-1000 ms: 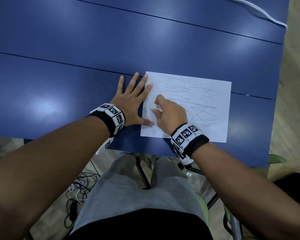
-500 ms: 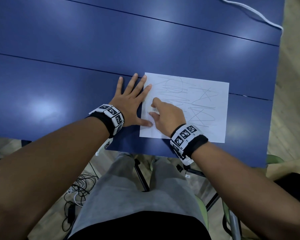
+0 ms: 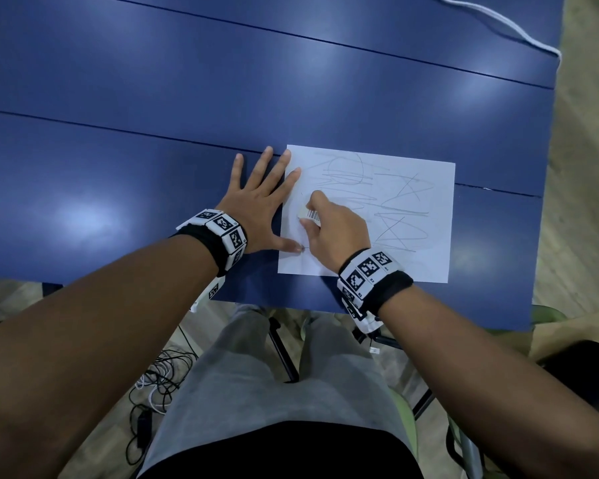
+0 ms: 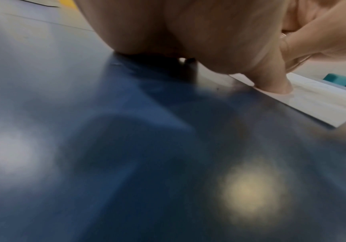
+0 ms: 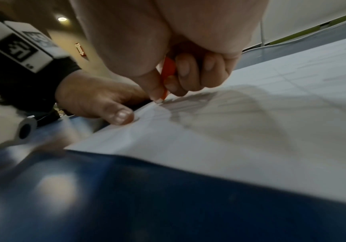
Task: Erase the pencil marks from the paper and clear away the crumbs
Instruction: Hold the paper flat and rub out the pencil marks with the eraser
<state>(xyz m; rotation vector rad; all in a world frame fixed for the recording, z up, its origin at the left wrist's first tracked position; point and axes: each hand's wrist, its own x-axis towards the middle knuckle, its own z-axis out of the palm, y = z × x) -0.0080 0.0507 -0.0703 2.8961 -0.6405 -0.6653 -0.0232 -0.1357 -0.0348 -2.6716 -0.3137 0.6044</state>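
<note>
The right hand (image 3: 336,229) sits just right of centre in the head view, fingers curled, pinching a small eraser (image 3: 308,213) between thumb and forefinger. The eraser shows a white end and a barcode label there; from the right wrist view an orange side of it (image 5: 167,72) peeks out between the thumb and the curled fingers, with its tip down at the paper (image 3: 412,257). The left hand (image 3: 260,209) lies flat and spread just left of centre, palm on the blue bench (image 3: 153,98), its thumb (image 3: 289,244) and forefinger tip over the paper's left edge. The left wrist view shows that thumb (image 4: 275,81) pressing on the sheet's border.

The paper is a white sheet lying flat near the bench's lower edge, right of centre in the frame. Grey pencil marks (image 3: 391,209) cross most of it as loops and zigzags; the strip along the left edge by the eraser looks fainter. Crumbs are too small to make out.

Both wrists carry bands with black-and-white markers. A white cable (image 3: 498,22) runs over the bench's upper right corner. Below the bench edge, dark cables (image 3: 153,382) lie on the floor at lower left.
</note>
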